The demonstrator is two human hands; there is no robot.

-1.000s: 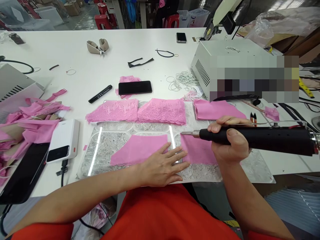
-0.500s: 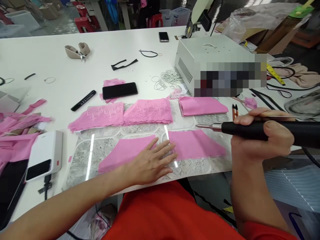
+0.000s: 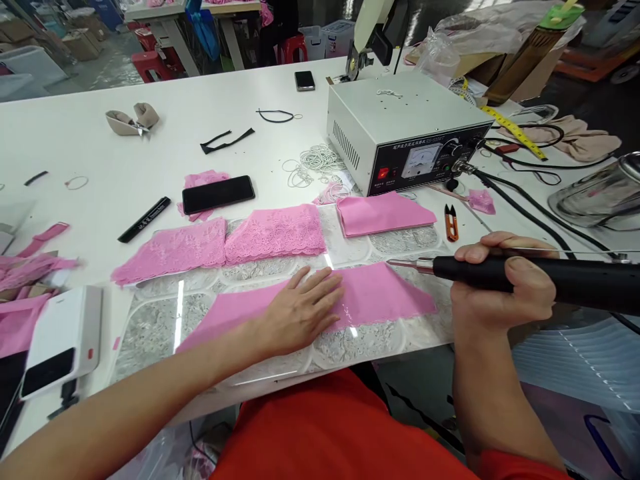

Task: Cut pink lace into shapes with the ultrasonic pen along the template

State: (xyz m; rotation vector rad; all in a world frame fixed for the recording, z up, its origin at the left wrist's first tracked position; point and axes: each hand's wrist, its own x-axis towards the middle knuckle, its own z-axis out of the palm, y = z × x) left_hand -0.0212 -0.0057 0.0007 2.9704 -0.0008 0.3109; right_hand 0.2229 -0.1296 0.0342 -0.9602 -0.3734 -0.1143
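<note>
My left hand [image 3: 300, 312] lies flat with fingers stretched over two pink fabric panels, the left panel [image 3: 225, 313] and the right panel [image 3: 383, 293]. Its palm and fingers hide where the panels meet. My right hand [image 3: 505, 283] is wrapped round a black handheld ultrasonic welder [image 3: 480, 272]. The welder's thin metal tip points left, near the right panel's top edge; I cannot tell whether it touches. Behind the panels lie two pink lace pieces [image 3: 287, 233] side by side and a stack of pink fabric [image 3: 385, 213], all on a marbled clear mat [image 3: 150, 333].
Behind my right hand stands a grey control box [image 3: 400, 107] with cables. Orange thread snips [image 3: 451, 223] and a glass jar [image 3: 590, 193] are at the right. A black phone [image 3: 219, 195], a marker [image 3: 145, 219] and a white power bank [image 3: 63, 343] sit leftward.
The gap seen between the two flat pink panels no longer shows; the left panel now reaches the right one under my left hand. The view has shifted slightly right.
</note>
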